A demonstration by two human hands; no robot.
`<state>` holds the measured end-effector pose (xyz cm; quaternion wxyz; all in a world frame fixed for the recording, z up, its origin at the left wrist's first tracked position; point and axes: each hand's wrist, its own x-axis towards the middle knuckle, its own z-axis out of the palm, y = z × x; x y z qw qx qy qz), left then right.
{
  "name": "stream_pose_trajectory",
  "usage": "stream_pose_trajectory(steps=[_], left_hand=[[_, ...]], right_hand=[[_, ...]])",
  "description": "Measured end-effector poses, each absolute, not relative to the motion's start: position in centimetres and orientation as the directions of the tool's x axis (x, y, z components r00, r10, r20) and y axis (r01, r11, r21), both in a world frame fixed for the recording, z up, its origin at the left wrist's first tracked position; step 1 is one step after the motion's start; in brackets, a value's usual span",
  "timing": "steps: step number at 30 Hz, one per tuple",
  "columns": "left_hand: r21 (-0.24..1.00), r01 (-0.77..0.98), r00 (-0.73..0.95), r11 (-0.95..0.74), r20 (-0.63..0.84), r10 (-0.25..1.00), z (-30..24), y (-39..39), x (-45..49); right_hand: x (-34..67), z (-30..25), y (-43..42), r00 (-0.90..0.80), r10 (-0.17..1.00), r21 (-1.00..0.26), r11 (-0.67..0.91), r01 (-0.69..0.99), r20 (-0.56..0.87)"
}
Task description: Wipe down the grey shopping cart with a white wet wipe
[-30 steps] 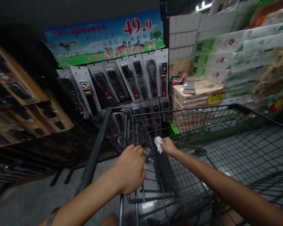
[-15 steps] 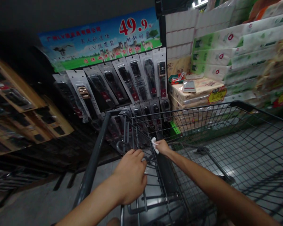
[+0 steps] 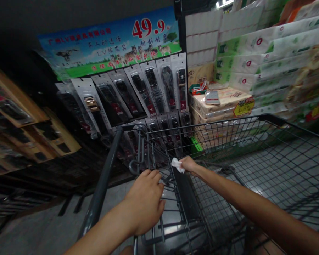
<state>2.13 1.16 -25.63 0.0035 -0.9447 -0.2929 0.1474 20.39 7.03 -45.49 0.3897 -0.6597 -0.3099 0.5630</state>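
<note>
One white cloth (image 3: pixel 177 164): pinched in your right hand (image 3: pixel 189 165), at the far end of the dark panel (image 3: pixel 187 198); whether it touches cannot be told.
Left hand (image 3: pixel 145 198): nearer you, left of the panel, fingers bent over the cart (image 3: pixel 273 120); a firm grip cannot be made out.
Bar (image 3: pixel 101 186): left of that hand.
Belts (image 3: pixel 152 82): hanging far left, under the sign (image 3: pixel 108 44).
Packs (image 3: pixel 251 64): stacked far right.

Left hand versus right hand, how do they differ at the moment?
The right hand pinches a crumpled white wipe; the left hand shows none. The left hand, nearer the camera, looks larger than the right hand. The left hand shows its broad back, while the right hand is bunched at the fingertips. Both are bare, over the shopping cart.
</note>
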Motion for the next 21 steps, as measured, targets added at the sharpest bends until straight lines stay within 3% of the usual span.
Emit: stream_pose_trajectory(steps=[8, 21], left_hand=[[-0.099, 0.562, 0.776, -0.821, -0.279, 0.565, -25.6, 1.3, 2.5], [-0.096, 0.543, 0.797, -0.834, -0.255, 0.548, -25.7, 1.2, 2.5]], right_hand=[[17.6, -45.3, 9.5, 0.356, 0.838, -0.902, -0.431, -0.032, -0.414], [18.3, -45.2, 2.9, 0.109, 0.839, -0.841, -0.510, -0.183, -0.533]])
